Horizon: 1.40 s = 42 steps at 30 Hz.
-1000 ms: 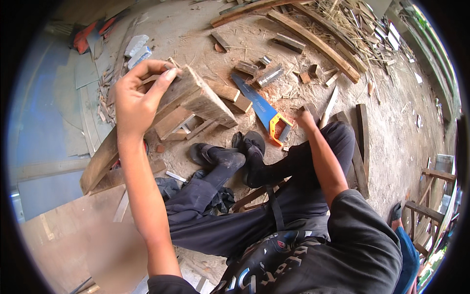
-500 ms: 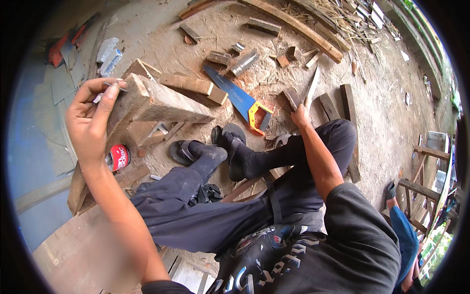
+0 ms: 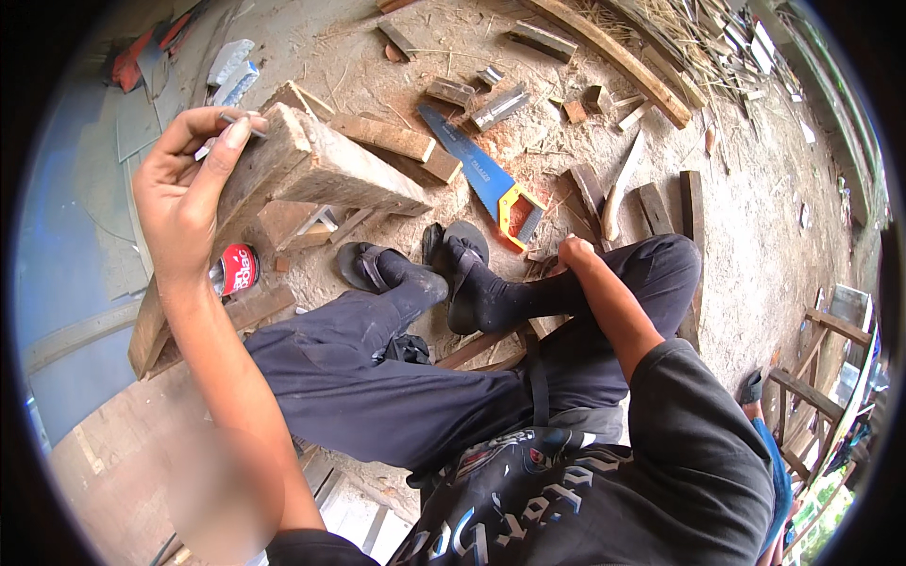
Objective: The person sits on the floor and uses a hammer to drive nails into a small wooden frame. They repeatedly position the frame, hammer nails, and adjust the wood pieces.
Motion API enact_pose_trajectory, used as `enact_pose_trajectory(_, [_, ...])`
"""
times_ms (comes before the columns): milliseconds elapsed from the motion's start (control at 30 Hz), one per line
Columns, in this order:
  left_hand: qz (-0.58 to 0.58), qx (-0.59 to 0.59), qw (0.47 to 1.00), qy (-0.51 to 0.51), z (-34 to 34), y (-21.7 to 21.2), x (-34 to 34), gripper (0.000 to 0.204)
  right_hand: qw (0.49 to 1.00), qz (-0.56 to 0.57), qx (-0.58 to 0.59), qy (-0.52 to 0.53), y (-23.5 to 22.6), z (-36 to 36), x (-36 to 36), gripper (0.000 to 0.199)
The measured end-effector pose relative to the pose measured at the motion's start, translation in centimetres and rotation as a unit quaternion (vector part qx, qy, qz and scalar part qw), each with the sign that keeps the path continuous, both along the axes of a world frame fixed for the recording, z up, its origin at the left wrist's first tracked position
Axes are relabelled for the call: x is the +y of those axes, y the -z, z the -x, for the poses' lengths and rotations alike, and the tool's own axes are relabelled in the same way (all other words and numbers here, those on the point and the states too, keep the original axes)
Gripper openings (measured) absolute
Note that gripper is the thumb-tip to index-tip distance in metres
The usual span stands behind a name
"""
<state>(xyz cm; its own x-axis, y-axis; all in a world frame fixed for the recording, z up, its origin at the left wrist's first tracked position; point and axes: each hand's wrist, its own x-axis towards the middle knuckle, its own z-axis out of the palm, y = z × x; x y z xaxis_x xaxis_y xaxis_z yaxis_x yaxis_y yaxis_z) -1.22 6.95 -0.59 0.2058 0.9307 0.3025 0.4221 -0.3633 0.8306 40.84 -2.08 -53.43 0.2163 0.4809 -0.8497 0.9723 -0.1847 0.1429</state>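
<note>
My left hand (image 3: 189,184) is raised at the left, thumb and fingers pinching a thin grey nail (image 3: 234,124) beside the upper end of a rough wooden beam (image 3: 349,170). A small white piece (image 3: 203,149) shows among its fingers; what it is I cannot make out. Beside my bent knee, my right hand (image 3: 576,253) is closed low down, and whatever is in its fingers is hidden. Just beyond it lies a large knife (image 3: 623,189) with a pale handle, next to a short wooden block (image 3: 587,193). A blue handsaw (image 3: 472,165) with a yellow-orange handle rests on the dirt ahead.
Wood offcuts (image 3: 451,91) are scattered beyond the saw, and a long plank (image 3: 613,61) lies farther off. A red can (image 3: 238,269) stands below the beam. My sandalled feet (image 3: 467,283) rest mid-ground. Another person's leg (image 3: 755,396) shows at the right, near a wooden frame (image 3: 807,396).
My right hand has let go of the knife handle and drawn back toward my knee. The knife now lies on the ground. My left hand keeps its pinch on the nail.
</note>
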Motion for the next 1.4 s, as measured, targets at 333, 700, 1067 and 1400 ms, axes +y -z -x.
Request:
enact_pose_trajectory(333, [0.005,-0.050,0.997,0.057,0.2,0.0,0.0,0.008,0.977,-0.167,0.119,0.063,-3.8,-0.4,0.8,0.055])
enact_pose_trajectory(700, [0.014,-0.063,0.997,0.047,-0.6,0.4,0.3,0.007,0.756,-0.511,0.361,0.191,-5.8,-4.2,4.1,0.054])
enact_pose_trajectory(1067, [0.045,-0.018,0.998,0.026,-0.3,-0.2,-0.7,0.010,0.411,-0.481,0.566,0.529,-20.9,-4.5,15.1,0.031])
enact_pose_trajectory(1400, [0.017,0.005,1.000,0.009,-0.6,-0.6,-0.1,0.011,0.587,-0.273,0.642,0.411,-38.6,4.2,15.6,0.035])
